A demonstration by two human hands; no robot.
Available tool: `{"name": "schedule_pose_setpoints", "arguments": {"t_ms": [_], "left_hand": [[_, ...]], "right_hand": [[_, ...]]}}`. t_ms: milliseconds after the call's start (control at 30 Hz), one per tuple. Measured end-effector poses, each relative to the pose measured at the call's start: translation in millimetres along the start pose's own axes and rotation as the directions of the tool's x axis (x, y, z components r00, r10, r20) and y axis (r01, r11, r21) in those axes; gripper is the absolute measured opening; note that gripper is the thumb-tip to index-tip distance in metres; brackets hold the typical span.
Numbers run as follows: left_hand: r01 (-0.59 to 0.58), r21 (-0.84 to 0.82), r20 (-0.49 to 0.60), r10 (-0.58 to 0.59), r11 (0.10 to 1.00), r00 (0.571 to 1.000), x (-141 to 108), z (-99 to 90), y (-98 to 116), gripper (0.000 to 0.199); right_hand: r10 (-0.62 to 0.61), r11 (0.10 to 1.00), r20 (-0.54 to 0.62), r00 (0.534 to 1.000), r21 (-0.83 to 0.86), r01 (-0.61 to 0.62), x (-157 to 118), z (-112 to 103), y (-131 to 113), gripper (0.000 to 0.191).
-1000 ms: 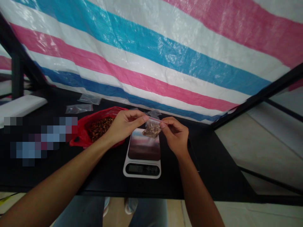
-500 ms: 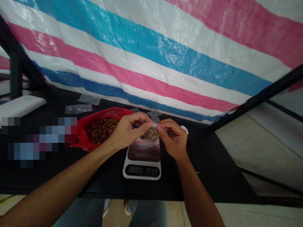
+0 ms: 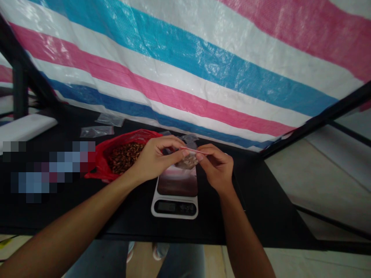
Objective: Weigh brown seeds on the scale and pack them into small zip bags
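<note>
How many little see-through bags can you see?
At least 4: a bag of brown bits in the left hand and right hand, a flat bag beyond the red bag, a second flat bag behind that, and a partly hidden bag beyond the hands, where more may be hidden.

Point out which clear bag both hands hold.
The filled bag, pinched in left hand and right hand over the scale; the other clear bags lie on the table.

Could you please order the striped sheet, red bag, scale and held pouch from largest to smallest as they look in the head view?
1. Striped sheet
2. Red bag and scale: both partly hidden, too close to rank
3. Held pouch
</note>
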State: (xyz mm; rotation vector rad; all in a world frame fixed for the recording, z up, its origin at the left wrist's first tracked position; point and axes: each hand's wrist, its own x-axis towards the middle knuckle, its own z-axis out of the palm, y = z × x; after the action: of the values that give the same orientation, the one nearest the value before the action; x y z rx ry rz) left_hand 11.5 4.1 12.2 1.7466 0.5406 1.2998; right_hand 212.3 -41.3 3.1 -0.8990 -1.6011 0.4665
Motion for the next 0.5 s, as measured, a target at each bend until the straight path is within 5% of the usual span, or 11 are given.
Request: {"name": "schedule_pose_setpoints", "arguments": {"t_ms": [167, 267, 400, 500], "left_hand": [[0.027, 0.062, 0.035, -0.029, 0.998, 0.999, 3.4, -7.4, 3.6, 0.020], [-0.032, 0.288, 0.043, 0.020, 0.957, 0.999, 9.2, -24.8, 3.3, 0.028], [0.089, 0.750, -0.157, 0.045, 0.655, 0.987, 16.0, -66.8, -10.1, 0.045], [0.198, 0.905, -0.149, -0.155, 0.376, 0.977, 16.2, -92.4, -25.9, 0.068]], "right_hand": [[0.009, 1.000, -0.029, 1.000, -0.027, -0.010, 2.4, -6.7, 1.4, 0.011], [-0.021, 0.996, -0.136, 0.991, -0.092, 0.009, 6.0, -9.0, 4.6, 0.009], [-0.099, 0.962, -0.425, 0.900, -0.271, -0.022, 11.9, -20.7, 18.0, 0.014], [-0.128, 0.869, -0.461, 0.878, -0.478, -0.124, 12.9, -33.9, 29.8, 0.026]]}}
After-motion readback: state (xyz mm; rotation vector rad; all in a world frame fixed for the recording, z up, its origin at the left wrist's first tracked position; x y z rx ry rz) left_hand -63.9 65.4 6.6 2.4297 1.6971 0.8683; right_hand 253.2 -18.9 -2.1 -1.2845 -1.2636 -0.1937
